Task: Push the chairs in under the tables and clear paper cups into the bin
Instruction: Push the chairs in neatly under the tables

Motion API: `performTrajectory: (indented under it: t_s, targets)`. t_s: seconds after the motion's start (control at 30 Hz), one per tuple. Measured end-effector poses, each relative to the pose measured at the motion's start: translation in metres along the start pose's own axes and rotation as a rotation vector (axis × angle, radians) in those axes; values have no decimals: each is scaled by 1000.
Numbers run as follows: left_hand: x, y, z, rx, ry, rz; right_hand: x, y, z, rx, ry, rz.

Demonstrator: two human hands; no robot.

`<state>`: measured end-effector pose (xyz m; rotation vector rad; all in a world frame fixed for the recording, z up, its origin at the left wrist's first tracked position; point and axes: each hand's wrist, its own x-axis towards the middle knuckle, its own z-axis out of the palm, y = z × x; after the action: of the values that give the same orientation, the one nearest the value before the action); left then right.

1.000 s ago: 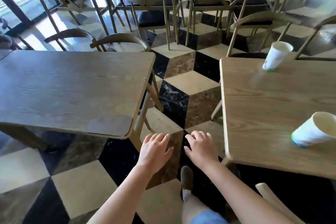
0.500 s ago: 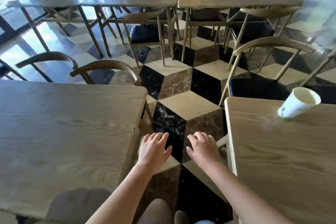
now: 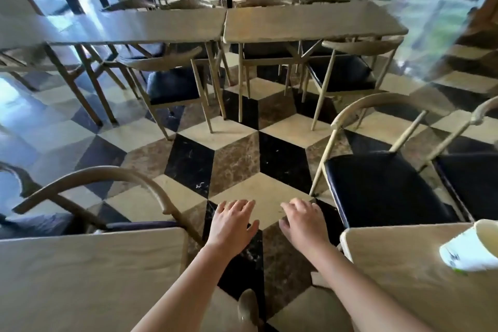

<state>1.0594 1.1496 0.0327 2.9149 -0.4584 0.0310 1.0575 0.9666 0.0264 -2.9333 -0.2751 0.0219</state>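
Observation:
My left hand [image 3: 232,224] and my right hand [image 3: 304,221] hover side by side over the aisle floor, palms down, fingers relaxed, holding nothing. A white paper cup [image 3: 470,248] lies tilted on the wooden table [image 3: 404,272] at the right, near the frame edge. A wooden chair with a black seat [image 3: 377,186] stands pulled out beyond that table, right of my right hand. Another black-seated chair [image 3: 469,178] stands beside it. On the left, a curved-back chair [image 3: 107,178] is tucked against the left table [image 3: 89,277].
Two long tables [image 3: 310,21] stand across the aisle ahead, with black-seated chairs [image 3: 172,86] partly under them. The chequered tile floor [image 3: 237,151] runs between the tables. My shoe [image 3: 248,304] shows at the bottom.
The view has moved forward along the aisle. Both near tables slid down the frame, one cup left the view, and the pulled-out chairs on the right came closer. My hands keep their pose.

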Motion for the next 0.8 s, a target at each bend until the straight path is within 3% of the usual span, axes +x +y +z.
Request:
performTrajectory:
  t_s: [0.2, 0.43, 0.8]
  targets:
    - [128, -30, -7, 20, -22, 140, 98, 31, -9, 21, -11, 145]
    - [283, -20, 0, 41, -70, 301, 215, 96, -12, 29, 55, 243]
    - [515, -3, 2, 83, -114, 357, 394, 223, -48, -19, 87, 342]
